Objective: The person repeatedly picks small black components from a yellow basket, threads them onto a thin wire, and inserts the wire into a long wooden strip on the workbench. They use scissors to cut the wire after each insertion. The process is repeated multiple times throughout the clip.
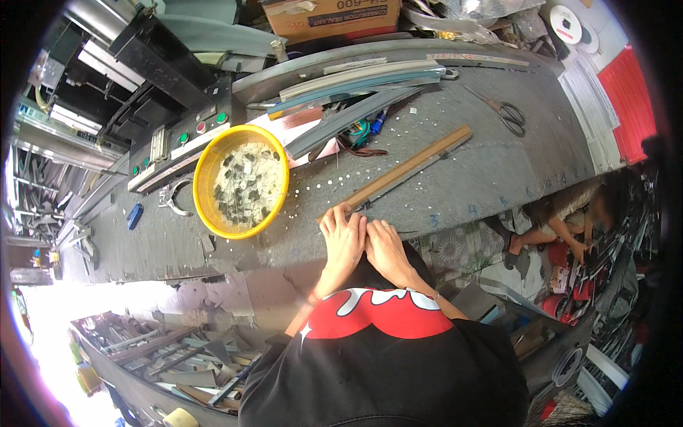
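My left hand point(343, 235) and my right hand point(385, 245) are side by side at the bench's near edge, their fingertips almost touching. Both are closed with the fingers bent in; what they pinch is too small or hidden to make out. Just beyond them lies a long brown bar point(409, 169), slanting away to the far right, its near end beside my left fingers. A thin dark grey strip point(425, 166) runs along the bar's near side. To the left stands a yellow plastic basket point(200, 186) holding many small white and dark pieces.
Scissors point(509, 117) lie at the right of the grey bench point(320, 263). Long grey profiles point(348, 121), a teal tape measure point(358, 132) and pliers point(171, 197) are behind and left. Small white bits dot the bench. Another person point(569, 220) crouches at the right.
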A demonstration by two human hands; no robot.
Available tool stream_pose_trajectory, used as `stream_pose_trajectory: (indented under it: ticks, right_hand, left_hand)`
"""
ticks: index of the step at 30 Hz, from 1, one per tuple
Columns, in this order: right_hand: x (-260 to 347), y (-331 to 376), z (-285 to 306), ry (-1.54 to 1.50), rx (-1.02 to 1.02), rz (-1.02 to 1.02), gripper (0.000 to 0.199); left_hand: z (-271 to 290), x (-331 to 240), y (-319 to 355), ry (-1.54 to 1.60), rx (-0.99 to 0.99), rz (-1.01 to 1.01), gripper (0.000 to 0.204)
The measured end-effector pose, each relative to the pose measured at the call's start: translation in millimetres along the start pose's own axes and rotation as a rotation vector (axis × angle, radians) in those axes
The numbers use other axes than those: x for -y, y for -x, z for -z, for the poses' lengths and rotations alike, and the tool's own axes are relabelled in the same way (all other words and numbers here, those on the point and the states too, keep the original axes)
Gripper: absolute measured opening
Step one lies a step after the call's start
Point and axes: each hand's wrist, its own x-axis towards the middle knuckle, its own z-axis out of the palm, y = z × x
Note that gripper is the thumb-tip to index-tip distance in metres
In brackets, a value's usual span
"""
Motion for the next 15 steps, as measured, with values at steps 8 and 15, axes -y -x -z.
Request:
stream_pose_trajectory:
  ticks: [8, 15]
  right_hand:
    - [8, 7, -4, -0.025, 0.122, 0.1, 0.014]
    - [26, 14, -16, -0.386, 0.767, 0.203, 0.024]
  left_hand:
    - [-3, 20, -15, 0.07, -0.07, -0.075, 0.029]
    - [-10, 13, -19, 0.063, -0.052, -0.028, 0.014]
